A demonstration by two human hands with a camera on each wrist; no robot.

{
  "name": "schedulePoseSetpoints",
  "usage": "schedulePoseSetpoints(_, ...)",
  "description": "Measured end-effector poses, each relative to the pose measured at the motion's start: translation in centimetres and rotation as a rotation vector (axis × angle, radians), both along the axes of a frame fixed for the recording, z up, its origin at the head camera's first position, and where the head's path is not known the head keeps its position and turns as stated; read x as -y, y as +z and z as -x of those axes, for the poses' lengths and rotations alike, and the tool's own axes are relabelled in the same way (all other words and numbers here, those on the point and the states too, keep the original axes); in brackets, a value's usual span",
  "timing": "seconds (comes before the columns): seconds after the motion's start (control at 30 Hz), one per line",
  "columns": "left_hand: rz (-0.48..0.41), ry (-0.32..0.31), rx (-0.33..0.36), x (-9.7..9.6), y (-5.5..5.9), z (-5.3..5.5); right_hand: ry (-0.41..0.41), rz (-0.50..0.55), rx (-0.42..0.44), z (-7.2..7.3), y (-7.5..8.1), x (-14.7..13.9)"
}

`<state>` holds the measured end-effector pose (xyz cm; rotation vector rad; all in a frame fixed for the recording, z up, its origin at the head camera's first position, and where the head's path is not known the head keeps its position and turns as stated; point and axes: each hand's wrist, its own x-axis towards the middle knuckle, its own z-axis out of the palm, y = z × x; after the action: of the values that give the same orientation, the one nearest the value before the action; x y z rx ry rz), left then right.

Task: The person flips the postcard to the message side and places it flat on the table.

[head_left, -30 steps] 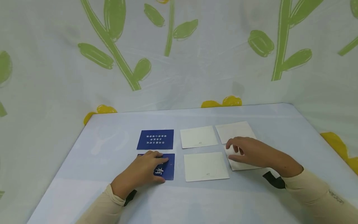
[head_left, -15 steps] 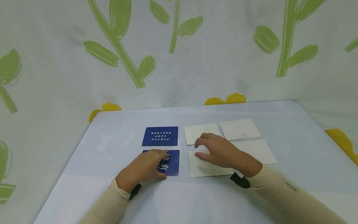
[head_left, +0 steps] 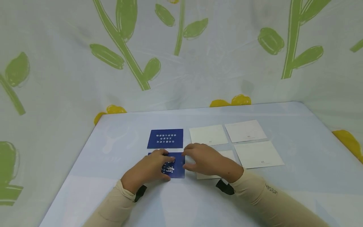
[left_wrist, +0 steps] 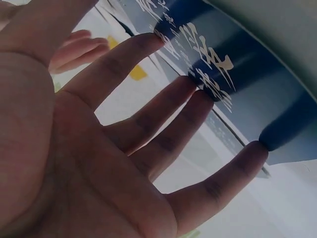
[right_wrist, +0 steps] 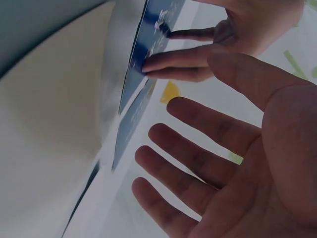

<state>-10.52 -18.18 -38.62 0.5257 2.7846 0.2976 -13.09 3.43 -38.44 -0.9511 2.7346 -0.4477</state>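
In the head view, the fingertips of my left hand rest on a dark blue card with white lettering and cover its left part. The left wrist view shows those fingers spread, their tips touching the card's printed face. My right hand hovers beside the blue card's right edge, above a white card that it partly hides. Its fingers look relaxed and hold nothing in the right wrist view. Beyond the left hand lies a second blue card with rows of white characters.
Three more white cards lie to the right: one at the back, one at the back right and one at the front right. All lie flat on the pale table. A leaf-patterned cloth rises behind.
My right hand has moved left from the front right white card, across the neighbouring white card, to the near blue card's right edge. The left hand stays on that card. The view has shifted slightly.
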Motion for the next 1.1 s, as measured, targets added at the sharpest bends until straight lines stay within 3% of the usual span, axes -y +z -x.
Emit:
schedulePoseSetpoints(0.5, -0.056, -0.034, -0.007, 0.6, -0.3, 0.4, 0.161, -0.133, -0.017, -0.3, -1.8, 0.9)
schedulePoseSetpoints(0.67, -0.076, -0.04, 0.003, 0.9, -0.4, 0.5, 0.169, -0.15, -0.04, -0.4, -2.0, 0.8)
schedulePoseSetpoints(1.1, -0.03, -0.034, -0.028, 1.6, -0.2, 0.5, 0.183, -0.185, -0.095, -0.6, -2.3, 1.0)
